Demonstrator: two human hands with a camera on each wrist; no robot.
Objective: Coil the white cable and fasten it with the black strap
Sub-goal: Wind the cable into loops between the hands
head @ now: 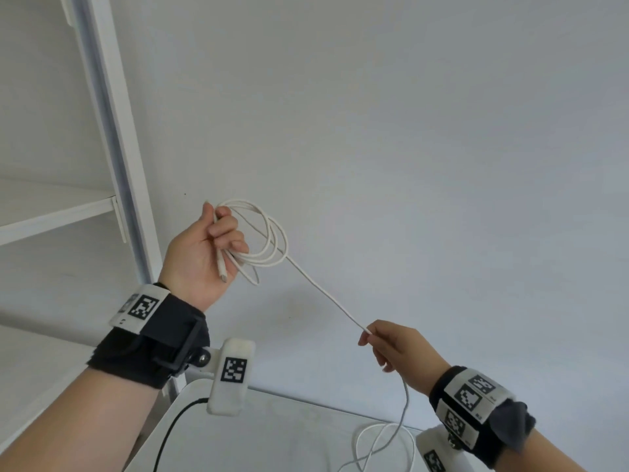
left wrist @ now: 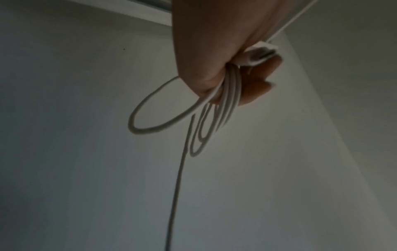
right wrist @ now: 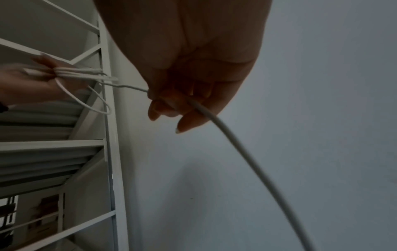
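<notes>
My left hand [head: 211, 247] is raised in front of the wall and grips several loops of the white cable [head: 272, 240], with the plug end lying across its palm. In the left wrist view the loops [left wrist: 163, 118] hang below the curled fingers [left wrist: 257, 88]. From the coil the cable runs taut down and right to my right hand [head: 391, 345], which pinches it between thumb and fingertips [right wrist: 163, 108]. Below that hand the loose rest of the cable [head: 381, 444] drops onto the white table [head: 272, 437]. No black strap shows in any view.
A white shelf unit [head: 112, 165] stands at the left against the plain wall. A thin black cord [head: 170, 434] lies on the table's left edge. Wrist cameras with marker tags sit on both forearms.
</notes>
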